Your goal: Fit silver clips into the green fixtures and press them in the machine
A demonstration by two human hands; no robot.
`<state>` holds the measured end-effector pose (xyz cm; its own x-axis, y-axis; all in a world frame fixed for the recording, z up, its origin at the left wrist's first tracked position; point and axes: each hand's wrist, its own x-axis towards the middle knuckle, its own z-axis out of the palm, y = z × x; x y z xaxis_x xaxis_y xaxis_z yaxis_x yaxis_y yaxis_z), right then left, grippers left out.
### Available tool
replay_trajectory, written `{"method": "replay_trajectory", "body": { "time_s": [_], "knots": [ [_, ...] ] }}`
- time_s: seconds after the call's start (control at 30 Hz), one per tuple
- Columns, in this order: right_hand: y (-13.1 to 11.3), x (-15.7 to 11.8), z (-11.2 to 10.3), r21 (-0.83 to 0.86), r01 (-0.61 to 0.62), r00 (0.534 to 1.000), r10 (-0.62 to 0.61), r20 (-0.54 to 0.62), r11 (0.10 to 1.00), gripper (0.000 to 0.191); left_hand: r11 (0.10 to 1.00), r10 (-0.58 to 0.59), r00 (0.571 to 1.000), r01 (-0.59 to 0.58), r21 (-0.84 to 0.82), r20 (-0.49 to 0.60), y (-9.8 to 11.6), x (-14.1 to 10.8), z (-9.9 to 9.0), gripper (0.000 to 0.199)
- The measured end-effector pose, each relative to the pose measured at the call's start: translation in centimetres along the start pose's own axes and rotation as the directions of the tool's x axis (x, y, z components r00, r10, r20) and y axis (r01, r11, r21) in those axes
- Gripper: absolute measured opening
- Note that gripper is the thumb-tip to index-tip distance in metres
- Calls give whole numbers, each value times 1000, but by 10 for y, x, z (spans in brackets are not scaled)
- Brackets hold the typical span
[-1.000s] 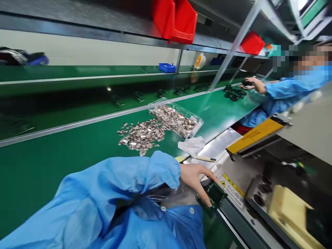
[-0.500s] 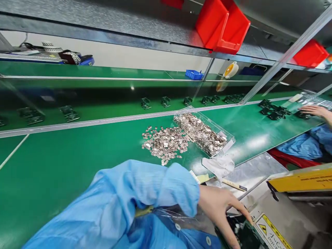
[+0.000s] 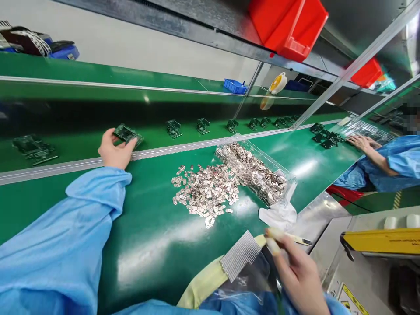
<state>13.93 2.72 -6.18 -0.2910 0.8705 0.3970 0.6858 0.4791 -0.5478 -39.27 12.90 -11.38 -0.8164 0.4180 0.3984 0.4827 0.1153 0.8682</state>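
Note:
At the back left, my left hand (image 3: 115, 151) grips a green circuit board (image 3: 126, 133) by its edges, over the belt strip behind the metal rail. My right hand (image 3: 297, 271) is low on the right, blurred, with pale covers on the fingertips; its thumb and fingers are close together and what they hold is unclear. Beside it lies a ribbed grey strip (image 3: 240, 255) on a yellow band (image 3: 206, 282). Small silvery metal parts (image 3: 210, 190) are heaped on the green table (image 3: 154, 245), next to a clear tray (image 3: 254, 170) full of them.
More boards (image 3: 173, 127) stand in a row behind the rail (image 3: 157, 152). A white cloth (image 3: 280, 215) lies by the tray. Red bins (image 3: 292, 30) sit on the shelf above. On the right, a co-worker's hands (image 3: 361, 142) are near dark boards; a yellow-edged machine (image 3: 380, 242) stands lower right.
My left hand has swung from the lower right to the back left, onto the board there. My right hand has come into view at the lower right. The view has shifted.

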Motion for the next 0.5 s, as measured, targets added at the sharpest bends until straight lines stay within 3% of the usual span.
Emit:
{"method": "replay_trajectory", "body": {
  "time_s": [0.07,0.17,0.3,0.4,0.5],
  "knots": [
    [-10,50,32,11,50,989,-51,142,999,23,999,6,999,-8,40,45,-8,22,7,80],
    [-19,112,78,-218,44,947,29,319,975,21,994,3,985,-21,104,173,-11,41,21,77],
    [-19,146,117,-336,89,923,50,382,938,14,992,18,965,-50,115,260,-11,44,27,84],
    [-13,150,129,-350,127,920,22,392,928,14,990,124,981,-132,47,149,-11,37,3,72],
    [-6,154,129,-322,172,915,-30,403,931,9,954,272,957,-254,159,-104,-21,28,-48,54]
  ]
}}
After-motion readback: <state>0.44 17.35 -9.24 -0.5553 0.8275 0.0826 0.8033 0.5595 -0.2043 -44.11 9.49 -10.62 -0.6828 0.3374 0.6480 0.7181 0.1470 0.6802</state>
